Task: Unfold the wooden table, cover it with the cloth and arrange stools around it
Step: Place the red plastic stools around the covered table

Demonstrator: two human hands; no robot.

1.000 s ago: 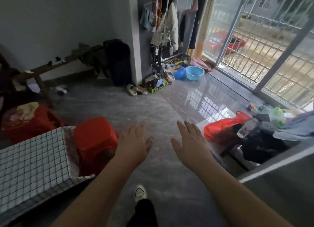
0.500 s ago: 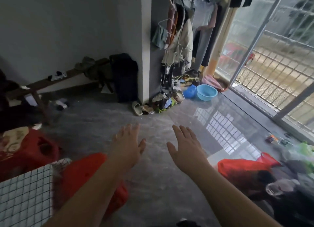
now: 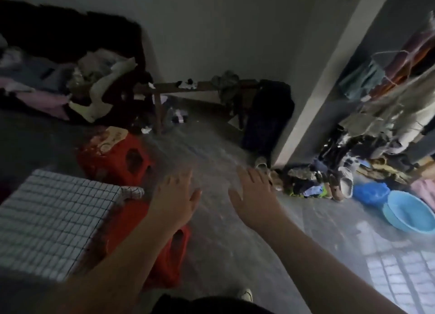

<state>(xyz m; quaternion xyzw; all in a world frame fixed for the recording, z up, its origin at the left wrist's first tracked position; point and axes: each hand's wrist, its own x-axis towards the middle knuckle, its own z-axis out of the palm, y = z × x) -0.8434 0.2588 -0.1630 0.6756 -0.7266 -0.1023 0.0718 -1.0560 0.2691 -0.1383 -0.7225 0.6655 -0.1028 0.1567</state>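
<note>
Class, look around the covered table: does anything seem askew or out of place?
The checked cloth bunches up at its far corner rather than hanging flat, and the far red stool has cream-coloured clutter on its seat.

Blue basin [image 3: 409,213] on floor right; wooden bench [image 3: 188,88] along wall; clothes pile [image 3: 58,83] far left.

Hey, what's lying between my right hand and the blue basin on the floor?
In the head view, a heap of shoes and slippers, then a blue plastic bag, lie between the right hand and the blue basin.
</note>
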